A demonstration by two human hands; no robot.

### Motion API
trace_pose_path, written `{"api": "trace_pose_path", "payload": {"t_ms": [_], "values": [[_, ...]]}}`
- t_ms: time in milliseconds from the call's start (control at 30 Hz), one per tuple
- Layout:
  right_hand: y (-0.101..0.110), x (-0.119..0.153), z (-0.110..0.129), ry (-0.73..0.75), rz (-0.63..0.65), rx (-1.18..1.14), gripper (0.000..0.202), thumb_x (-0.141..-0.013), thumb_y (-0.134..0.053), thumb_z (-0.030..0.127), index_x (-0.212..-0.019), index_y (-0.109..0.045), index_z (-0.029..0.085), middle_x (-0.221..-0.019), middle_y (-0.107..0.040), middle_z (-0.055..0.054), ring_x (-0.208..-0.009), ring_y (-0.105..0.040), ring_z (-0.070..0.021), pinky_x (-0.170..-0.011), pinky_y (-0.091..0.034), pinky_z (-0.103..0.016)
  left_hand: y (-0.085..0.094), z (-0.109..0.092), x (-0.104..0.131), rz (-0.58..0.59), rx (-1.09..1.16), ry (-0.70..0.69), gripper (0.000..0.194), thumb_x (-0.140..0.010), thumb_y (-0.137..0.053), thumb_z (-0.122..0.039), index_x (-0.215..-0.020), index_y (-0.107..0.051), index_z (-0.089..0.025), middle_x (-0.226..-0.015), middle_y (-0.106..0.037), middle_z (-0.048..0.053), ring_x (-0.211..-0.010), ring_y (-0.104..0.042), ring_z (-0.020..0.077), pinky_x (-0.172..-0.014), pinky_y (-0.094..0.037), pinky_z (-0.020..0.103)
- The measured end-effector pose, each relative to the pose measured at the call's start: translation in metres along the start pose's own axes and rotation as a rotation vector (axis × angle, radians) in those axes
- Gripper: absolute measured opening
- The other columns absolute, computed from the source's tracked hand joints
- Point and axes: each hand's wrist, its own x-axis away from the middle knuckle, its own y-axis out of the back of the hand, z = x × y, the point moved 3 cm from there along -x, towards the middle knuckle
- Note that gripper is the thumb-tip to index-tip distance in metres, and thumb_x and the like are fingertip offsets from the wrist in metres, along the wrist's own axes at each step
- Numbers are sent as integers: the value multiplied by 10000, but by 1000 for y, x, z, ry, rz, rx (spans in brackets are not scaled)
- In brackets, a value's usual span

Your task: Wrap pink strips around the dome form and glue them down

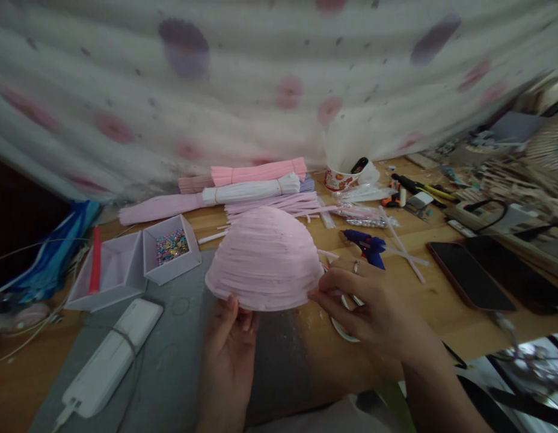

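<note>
A pale pink ribbed dome (265, 261) is held above the near side of the table (423, 319), over the edge of the grey mat (180, 337); its inner side faces away and cannot be inspected. The left hand (231, 352) grips the lower rim, thumb on the outside, other fingers partly concealed. The right hand (364, 300) has thumb and forefinger closed together at the right corner of the rim; whether a strip end is pinched there cannot be determined. That hand partly covers a pale round item (344, 331), unidentified. The dome hides part of the pink strips (283, 204) behind it. The blue glue gun (367, 243) is partly blocked by strips. Contents of the patterned cup (342, 179) are mostly obscured.
</note>
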Motion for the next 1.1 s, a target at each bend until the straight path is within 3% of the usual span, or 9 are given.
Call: {"api": "trace_pose_path", "payload": {"t_ms": [133,367,600,800,967,1100], "values": [[1,1,-1,-18,13,54,165,-959,-590,252,-802,-591,203,-745,-639,-24,-696,-588,-169,-606,-398,-283,-1,0,0,7,12,-1,389,-397,-993,-233,-698,-754,-175,-633,-674,-36,-509,-550,71,-536,-523,214],[-3,-1,-4,-324,95,-4,194,-935,-619,387,-853,-587,214,-674,-628,9,-597,-554,-163,-544,-344,-282,3,2,-3,29,3,-3,358,-465,-978,-246,-749,-769,-185,-611,-662,-36,-497,-538,70,-543,-518,210],[-5,0,-4,-342,50,-35,214,-902,-660,396,-808,-616,209,-754,-660,-18,-712,-567,-195,-643,-362,-317,7,2,-7,171,-64,-1,224,-597,-933,-280,-750,-779,-222,-578,-629,-41,-486,-498,67,-577,-518,222],[-8,1,-6,-297,-21,-23,204,-885,-691,355,-774,-598,211,-713,-639,-1,-667,-539,-177,-628,-353,-311,8,3,-4,115,-60,-12,197,-630,-919,-285,-697,-745,-221,-574,-610,-64,-492,-497,52,-650,-534,211],[-9,1,-6,-284,-46,-84,200,-898,-688,355,-787,-597,216,-722,-644,4,-691,-563,-181,-638,-371,-315,7,2,-6,68,-48,-10,312,-507,-962,-283,-737,-762,-219,-621,-674,-44,-508,-549,74,-596,-542,225],[-9,3,-5,-302,-43,-177,163,-907,-675,348,-828,-614,218,-784,-670,-9,-751,-599,-189,-657,-398,-318,3,1,-5,22,-35,-8,351,-451,-975,-267,-698,-740,-183,-569,-639,-53,-479,-521,68,-556,-534,214]]}}
